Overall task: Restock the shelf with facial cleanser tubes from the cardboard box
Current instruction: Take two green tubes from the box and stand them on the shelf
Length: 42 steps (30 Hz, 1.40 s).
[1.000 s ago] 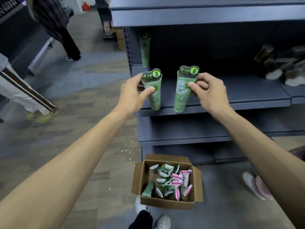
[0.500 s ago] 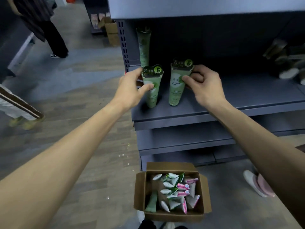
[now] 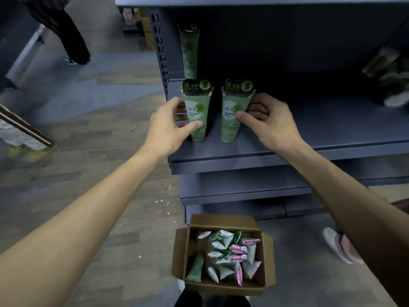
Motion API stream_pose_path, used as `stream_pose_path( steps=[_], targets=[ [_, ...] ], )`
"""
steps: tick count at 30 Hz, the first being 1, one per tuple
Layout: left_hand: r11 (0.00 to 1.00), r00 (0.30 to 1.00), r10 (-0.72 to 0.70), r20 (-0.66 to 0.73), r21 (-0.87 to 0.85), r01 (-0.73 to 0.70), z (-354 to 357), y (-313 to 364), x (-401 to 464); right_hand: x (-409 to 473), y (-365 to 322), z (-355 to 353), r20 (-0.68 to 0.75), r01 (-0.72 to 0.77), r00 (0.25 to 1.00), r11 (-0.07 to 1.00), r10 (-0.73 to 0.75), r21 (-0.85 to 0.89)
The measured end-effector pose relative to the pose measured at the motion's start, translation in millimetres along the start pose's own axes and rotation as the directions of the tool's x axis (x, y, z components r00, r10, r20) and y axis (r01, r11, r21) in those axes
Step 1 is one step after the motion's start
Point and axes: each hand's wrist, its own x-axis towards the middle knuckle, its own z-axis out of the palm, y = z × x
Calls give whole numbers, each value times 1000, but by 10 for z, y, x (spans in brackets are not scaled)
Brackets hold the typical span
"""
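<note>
Two green facial cleanser tubes stand upright, cap down, on the dark grey shelf [image 3: 332, 134]. My left hand [image 3: 170, 125] holds the left tube [image 3: 197, 109], thumb on its front and fingers behind. My right hand [image 3: 263, 122] pinches the right tube [image 3: 232, 111] between thumb and curled fingers. Another green tube [image 3: 189, 54] stands further back at the shelf's left end. On the floor below, the open cardboard box [image 3: 223, 286] contains several white, green and pink tubes.
A perforated shelf upright [image 3: 160, 52] rises left of the tubes. Blurred items [image 3: 394, 72] sit at the shelf's far right. A lower shelf [image 3: 243, 189] juts out beneath. Two people's legs [image 3: 73, 41] [image 3: 20, 134] are on the left floor, a slipper [image 3: 340, 244] on the right.
Both hands carried the tubes forward from the shelf's front edge and stood them on the shelf surface. The view shifted closer and downward.
</note>
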Motion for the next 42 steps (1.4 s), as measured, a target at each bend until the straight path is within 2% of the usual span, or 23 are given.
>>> stream_pose_path(
  steps=[5,9,18,25,35,42],
  targets=[
    [993,985,-75,-155,78,88,241,-97,-111,-55,101,78,-17,-32,999,990,30,-136],
    [976,967,-55,-248,192,105,370,-157,-112,-48,182,179,-53,-19,999,980,9,-197],
    [989,930,-94,-355,72,127,505,-229,392,150,295,332,-119,4,993,983,-26,-182],
    [979,900,-128,-416,91,181,527,-342,875,418,330,465,-150,37,986,974,-72,-223],
    [988,904,-103,-414,61,140,537,-456,1028,479,348,517,-166,39,982,963,-86,-265],
    [985,902,-125,-414,57,163,542,-497,1259,499,355,522,-165,49,982,966,-94,-256]
  ],
)
